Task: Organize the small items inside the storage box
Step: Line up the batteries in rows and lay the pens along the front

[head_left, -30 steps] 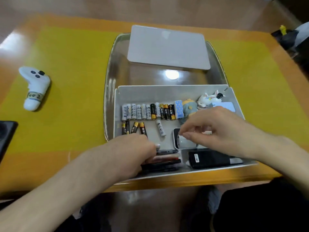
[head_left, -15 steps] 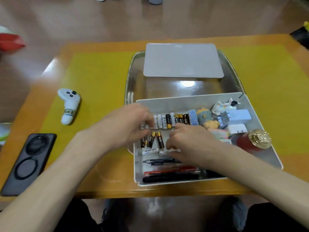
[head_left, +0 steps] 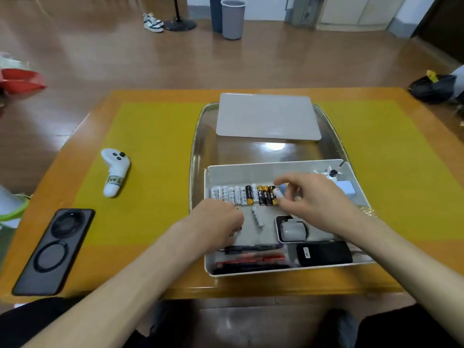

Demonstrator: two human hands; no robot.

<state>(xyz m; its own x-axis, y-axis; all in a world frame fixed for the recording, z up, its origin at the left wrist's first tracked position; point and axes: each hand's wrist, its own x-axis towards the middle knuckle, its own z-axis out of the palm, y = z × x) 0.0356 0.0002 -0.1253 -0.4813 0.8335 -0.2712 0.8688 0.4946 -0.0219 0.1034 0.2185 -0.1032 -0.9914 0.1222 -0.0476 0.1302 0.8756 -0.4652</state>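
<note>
The right hand [head_left: 313, 199] pinches a white battery [head_left: 278, 192] between thumb and forefinger, just at the right end of the battery row [head_left: 242, 195] along the box's [head_left: 276, 167] far wall, its long axis roughly matching the row's. The left hand [head_left: 218, 219] is curled over the loose batteries nearer than the row; what it grips cannot be told. A stray battery [head_left: 257, 216] lies between the hands, nearer the left.

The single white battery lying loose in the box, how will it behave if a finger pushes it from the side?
The loose white battery is a smooth cylinder lying flat on the storage box floor, so it would probably roll. It looks rigid and small, so likely easy to pinch, perhaps slippery.
</note>
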